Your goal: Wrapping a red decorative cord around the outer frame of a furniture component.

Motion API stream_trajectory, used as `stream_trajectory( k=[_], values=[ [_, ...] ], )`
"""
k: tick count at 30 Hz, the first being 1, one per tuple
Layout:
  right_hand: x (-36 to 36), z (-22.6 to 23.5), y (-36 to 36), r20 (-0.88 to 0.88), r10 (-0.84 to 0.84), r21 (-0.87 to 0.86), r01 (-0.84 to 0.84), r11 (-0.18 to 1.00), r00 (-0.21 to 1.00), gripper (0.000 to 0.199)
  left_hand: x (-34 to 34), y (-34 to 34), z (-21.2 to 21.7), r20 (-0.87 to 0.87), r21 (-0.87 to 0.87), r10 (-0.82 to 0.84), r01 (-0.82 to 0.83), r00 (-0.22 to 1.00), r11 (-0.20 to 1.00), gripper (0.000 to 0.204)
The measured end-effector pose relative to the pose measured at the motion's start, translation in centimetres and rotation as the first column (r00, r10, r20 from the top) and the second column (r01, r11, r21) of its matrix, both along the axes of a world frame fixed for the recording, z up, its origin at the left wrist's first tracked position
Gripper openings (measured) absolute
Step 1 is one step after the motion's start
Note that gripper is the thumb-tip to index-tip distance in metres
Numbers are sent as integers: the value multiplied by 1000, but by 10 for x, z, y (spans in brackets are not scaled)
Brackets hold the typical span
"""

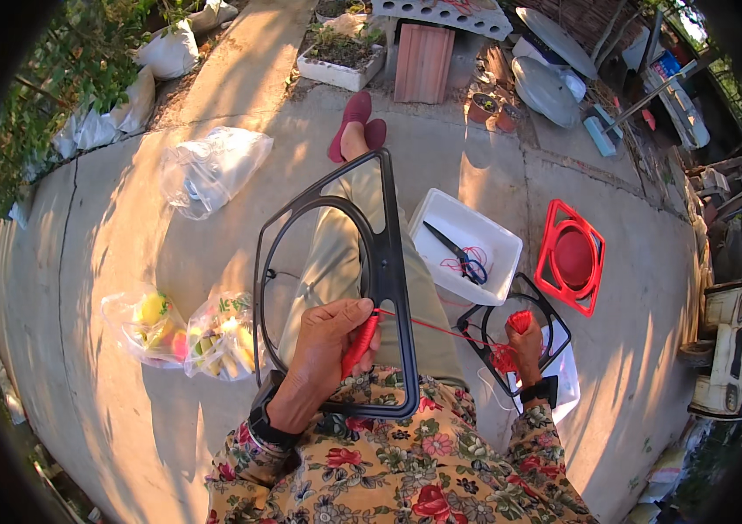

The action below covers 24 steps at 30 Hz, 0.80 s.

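Red cord [360,348] stretching from black frame [384,253]; snag risk on right

Left hand [323,341] is grasping the frame's inner ring, where red cord seems to be wrapping it, thumb uppermost. Right hand [525,349] is clenching a bundle of the same cord, part sticking out above the fist; exactly how the fingers are gripping it, can't tell. One strand is spanning the gap, looking fairly straight.

Could go wrong: loose loops are hanging beside the right fist, over a second black frame [554,306], so a pull might be catching them on its bars or knotting them. Left grip relaxing could be letting the wraps slip. The tall frame could be tipping too; the left hand is the only one holding it.

Positions: the frame is standing over the lap, left hand at its lower right part, right hand well apart from it. Cord is sitting in both hands. Farther out, a white bin [511,234] is holding scissors [450,242] and more red cord; a red frame [594,262] is lying beyond.
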State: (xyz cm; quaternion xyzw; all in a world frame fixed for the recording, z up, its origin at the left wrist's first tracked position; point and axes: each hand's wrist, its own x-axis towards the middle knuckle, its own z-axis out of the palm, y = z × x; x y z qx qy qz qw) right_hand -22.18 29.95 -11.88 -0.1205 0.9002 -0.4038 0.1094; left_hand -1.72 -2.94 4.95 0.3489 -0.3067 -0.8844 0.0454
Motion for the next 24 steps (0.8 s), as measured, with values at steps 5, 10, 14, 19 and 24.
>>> stream_trajectory(
  k=[5, 10, 14, 19, 24],
  values=[
    [3, -13, 11, 55, -48, 7, 47, 999, 997, 15, -2, -2, -11, -40, 23, 29, -28, 999, 999, 23],
    [-10, 32, -36, 252, -18, -94, 42, 995, 968, 40, 0, 0, -15, -81, 6, 35, -35, 996, 999, 19],
    [-7, 107, -109, 516, 196, -304, -36, 952, 834, 62, 5, 10, -19, -41, -59, -46, 44, 998, 997, 18],
    [3, 136, -179, 379, 655, -331, -565, 755, 653, 68, 4, 14, -3, -45, -69, -94, 91, 995, 993, 16],
    [29, 93, -229, 345, 827, -480, -674, 561, 444, 66, 0, 20, -2, -2, -84, -319, 318, 948, 944, 19]
  ],
)
